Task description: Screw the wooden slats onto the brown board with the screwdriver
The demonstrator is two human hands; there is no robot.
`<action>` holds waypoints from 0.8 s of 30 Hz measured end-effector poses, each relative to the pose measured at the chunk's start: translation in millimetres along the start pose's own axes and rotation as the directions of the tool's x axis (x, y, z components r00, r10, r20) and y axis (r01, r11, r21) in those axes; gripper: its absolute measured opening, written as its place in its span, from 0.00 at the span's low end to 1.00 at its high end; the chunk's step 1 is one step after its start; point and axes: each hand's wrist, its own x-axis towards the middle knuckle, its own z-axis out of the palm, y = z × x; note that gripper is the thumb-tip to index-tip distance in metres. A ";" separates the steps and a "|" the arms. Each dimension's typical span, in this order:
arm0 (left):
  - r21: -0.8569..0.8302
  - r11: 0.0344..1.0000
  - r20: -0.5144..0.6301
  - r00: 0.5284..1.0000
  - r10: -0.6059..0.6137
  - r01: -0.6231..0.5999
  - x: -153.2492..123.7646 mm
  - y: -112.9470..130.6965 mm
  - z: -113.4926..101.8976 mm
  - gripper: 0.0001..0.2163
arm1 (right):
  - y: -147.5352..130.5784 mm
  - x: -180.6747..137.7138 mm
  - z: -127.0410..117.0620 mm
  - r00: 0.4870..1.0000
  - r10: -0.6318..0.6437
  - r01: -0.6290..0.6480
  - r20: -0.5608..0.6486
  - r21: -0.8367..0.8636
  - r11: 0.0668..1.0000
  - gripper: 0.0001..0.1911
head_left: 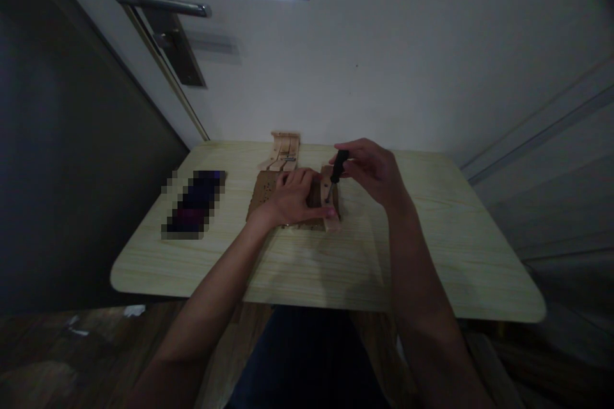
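With wooden pieces (286, 148) at twelve o'clock of board (262, 188), spreads left fingers (303, 176) across; in right fingers (354, 146), grips screwdriver (340, 166).

Screwdriver (339, 166): black handle, slim shaft; held tilted, handle uppermost, shaft reaching down to the pale strip.
Pale strip (326, 186): light wood, narrow, dark-holed; lay across the brown board's right end, its near end overhanging.
Brown board (263, 192): flat, dotted with small holes at left; rested on the tabletop (432, 223), middle hidden.

On the table (432, 236) lies a board (263, 195) — parts (286, 147) behind it, a blurred item (194, 201) left.
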 end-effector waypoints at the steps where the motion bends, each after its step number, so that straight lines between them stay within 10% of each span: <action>1: 0.002 1.000 0.001 1.000 -0.002 0.002 -0.1 -0.2 0.3 0.35 | 1.3 0.1 -0.1 1.000 -0.005 0.005 -0.009 -0.004 1.000 0.15; 24: -0.022 1.000 0.013 1.000 -0.002 0.002 -0.4 0.4 -1.2 0.36 | 3.4 3.8 7.3 0.987 0.064 -0.069 -0.150 -0.025 0.997 0.20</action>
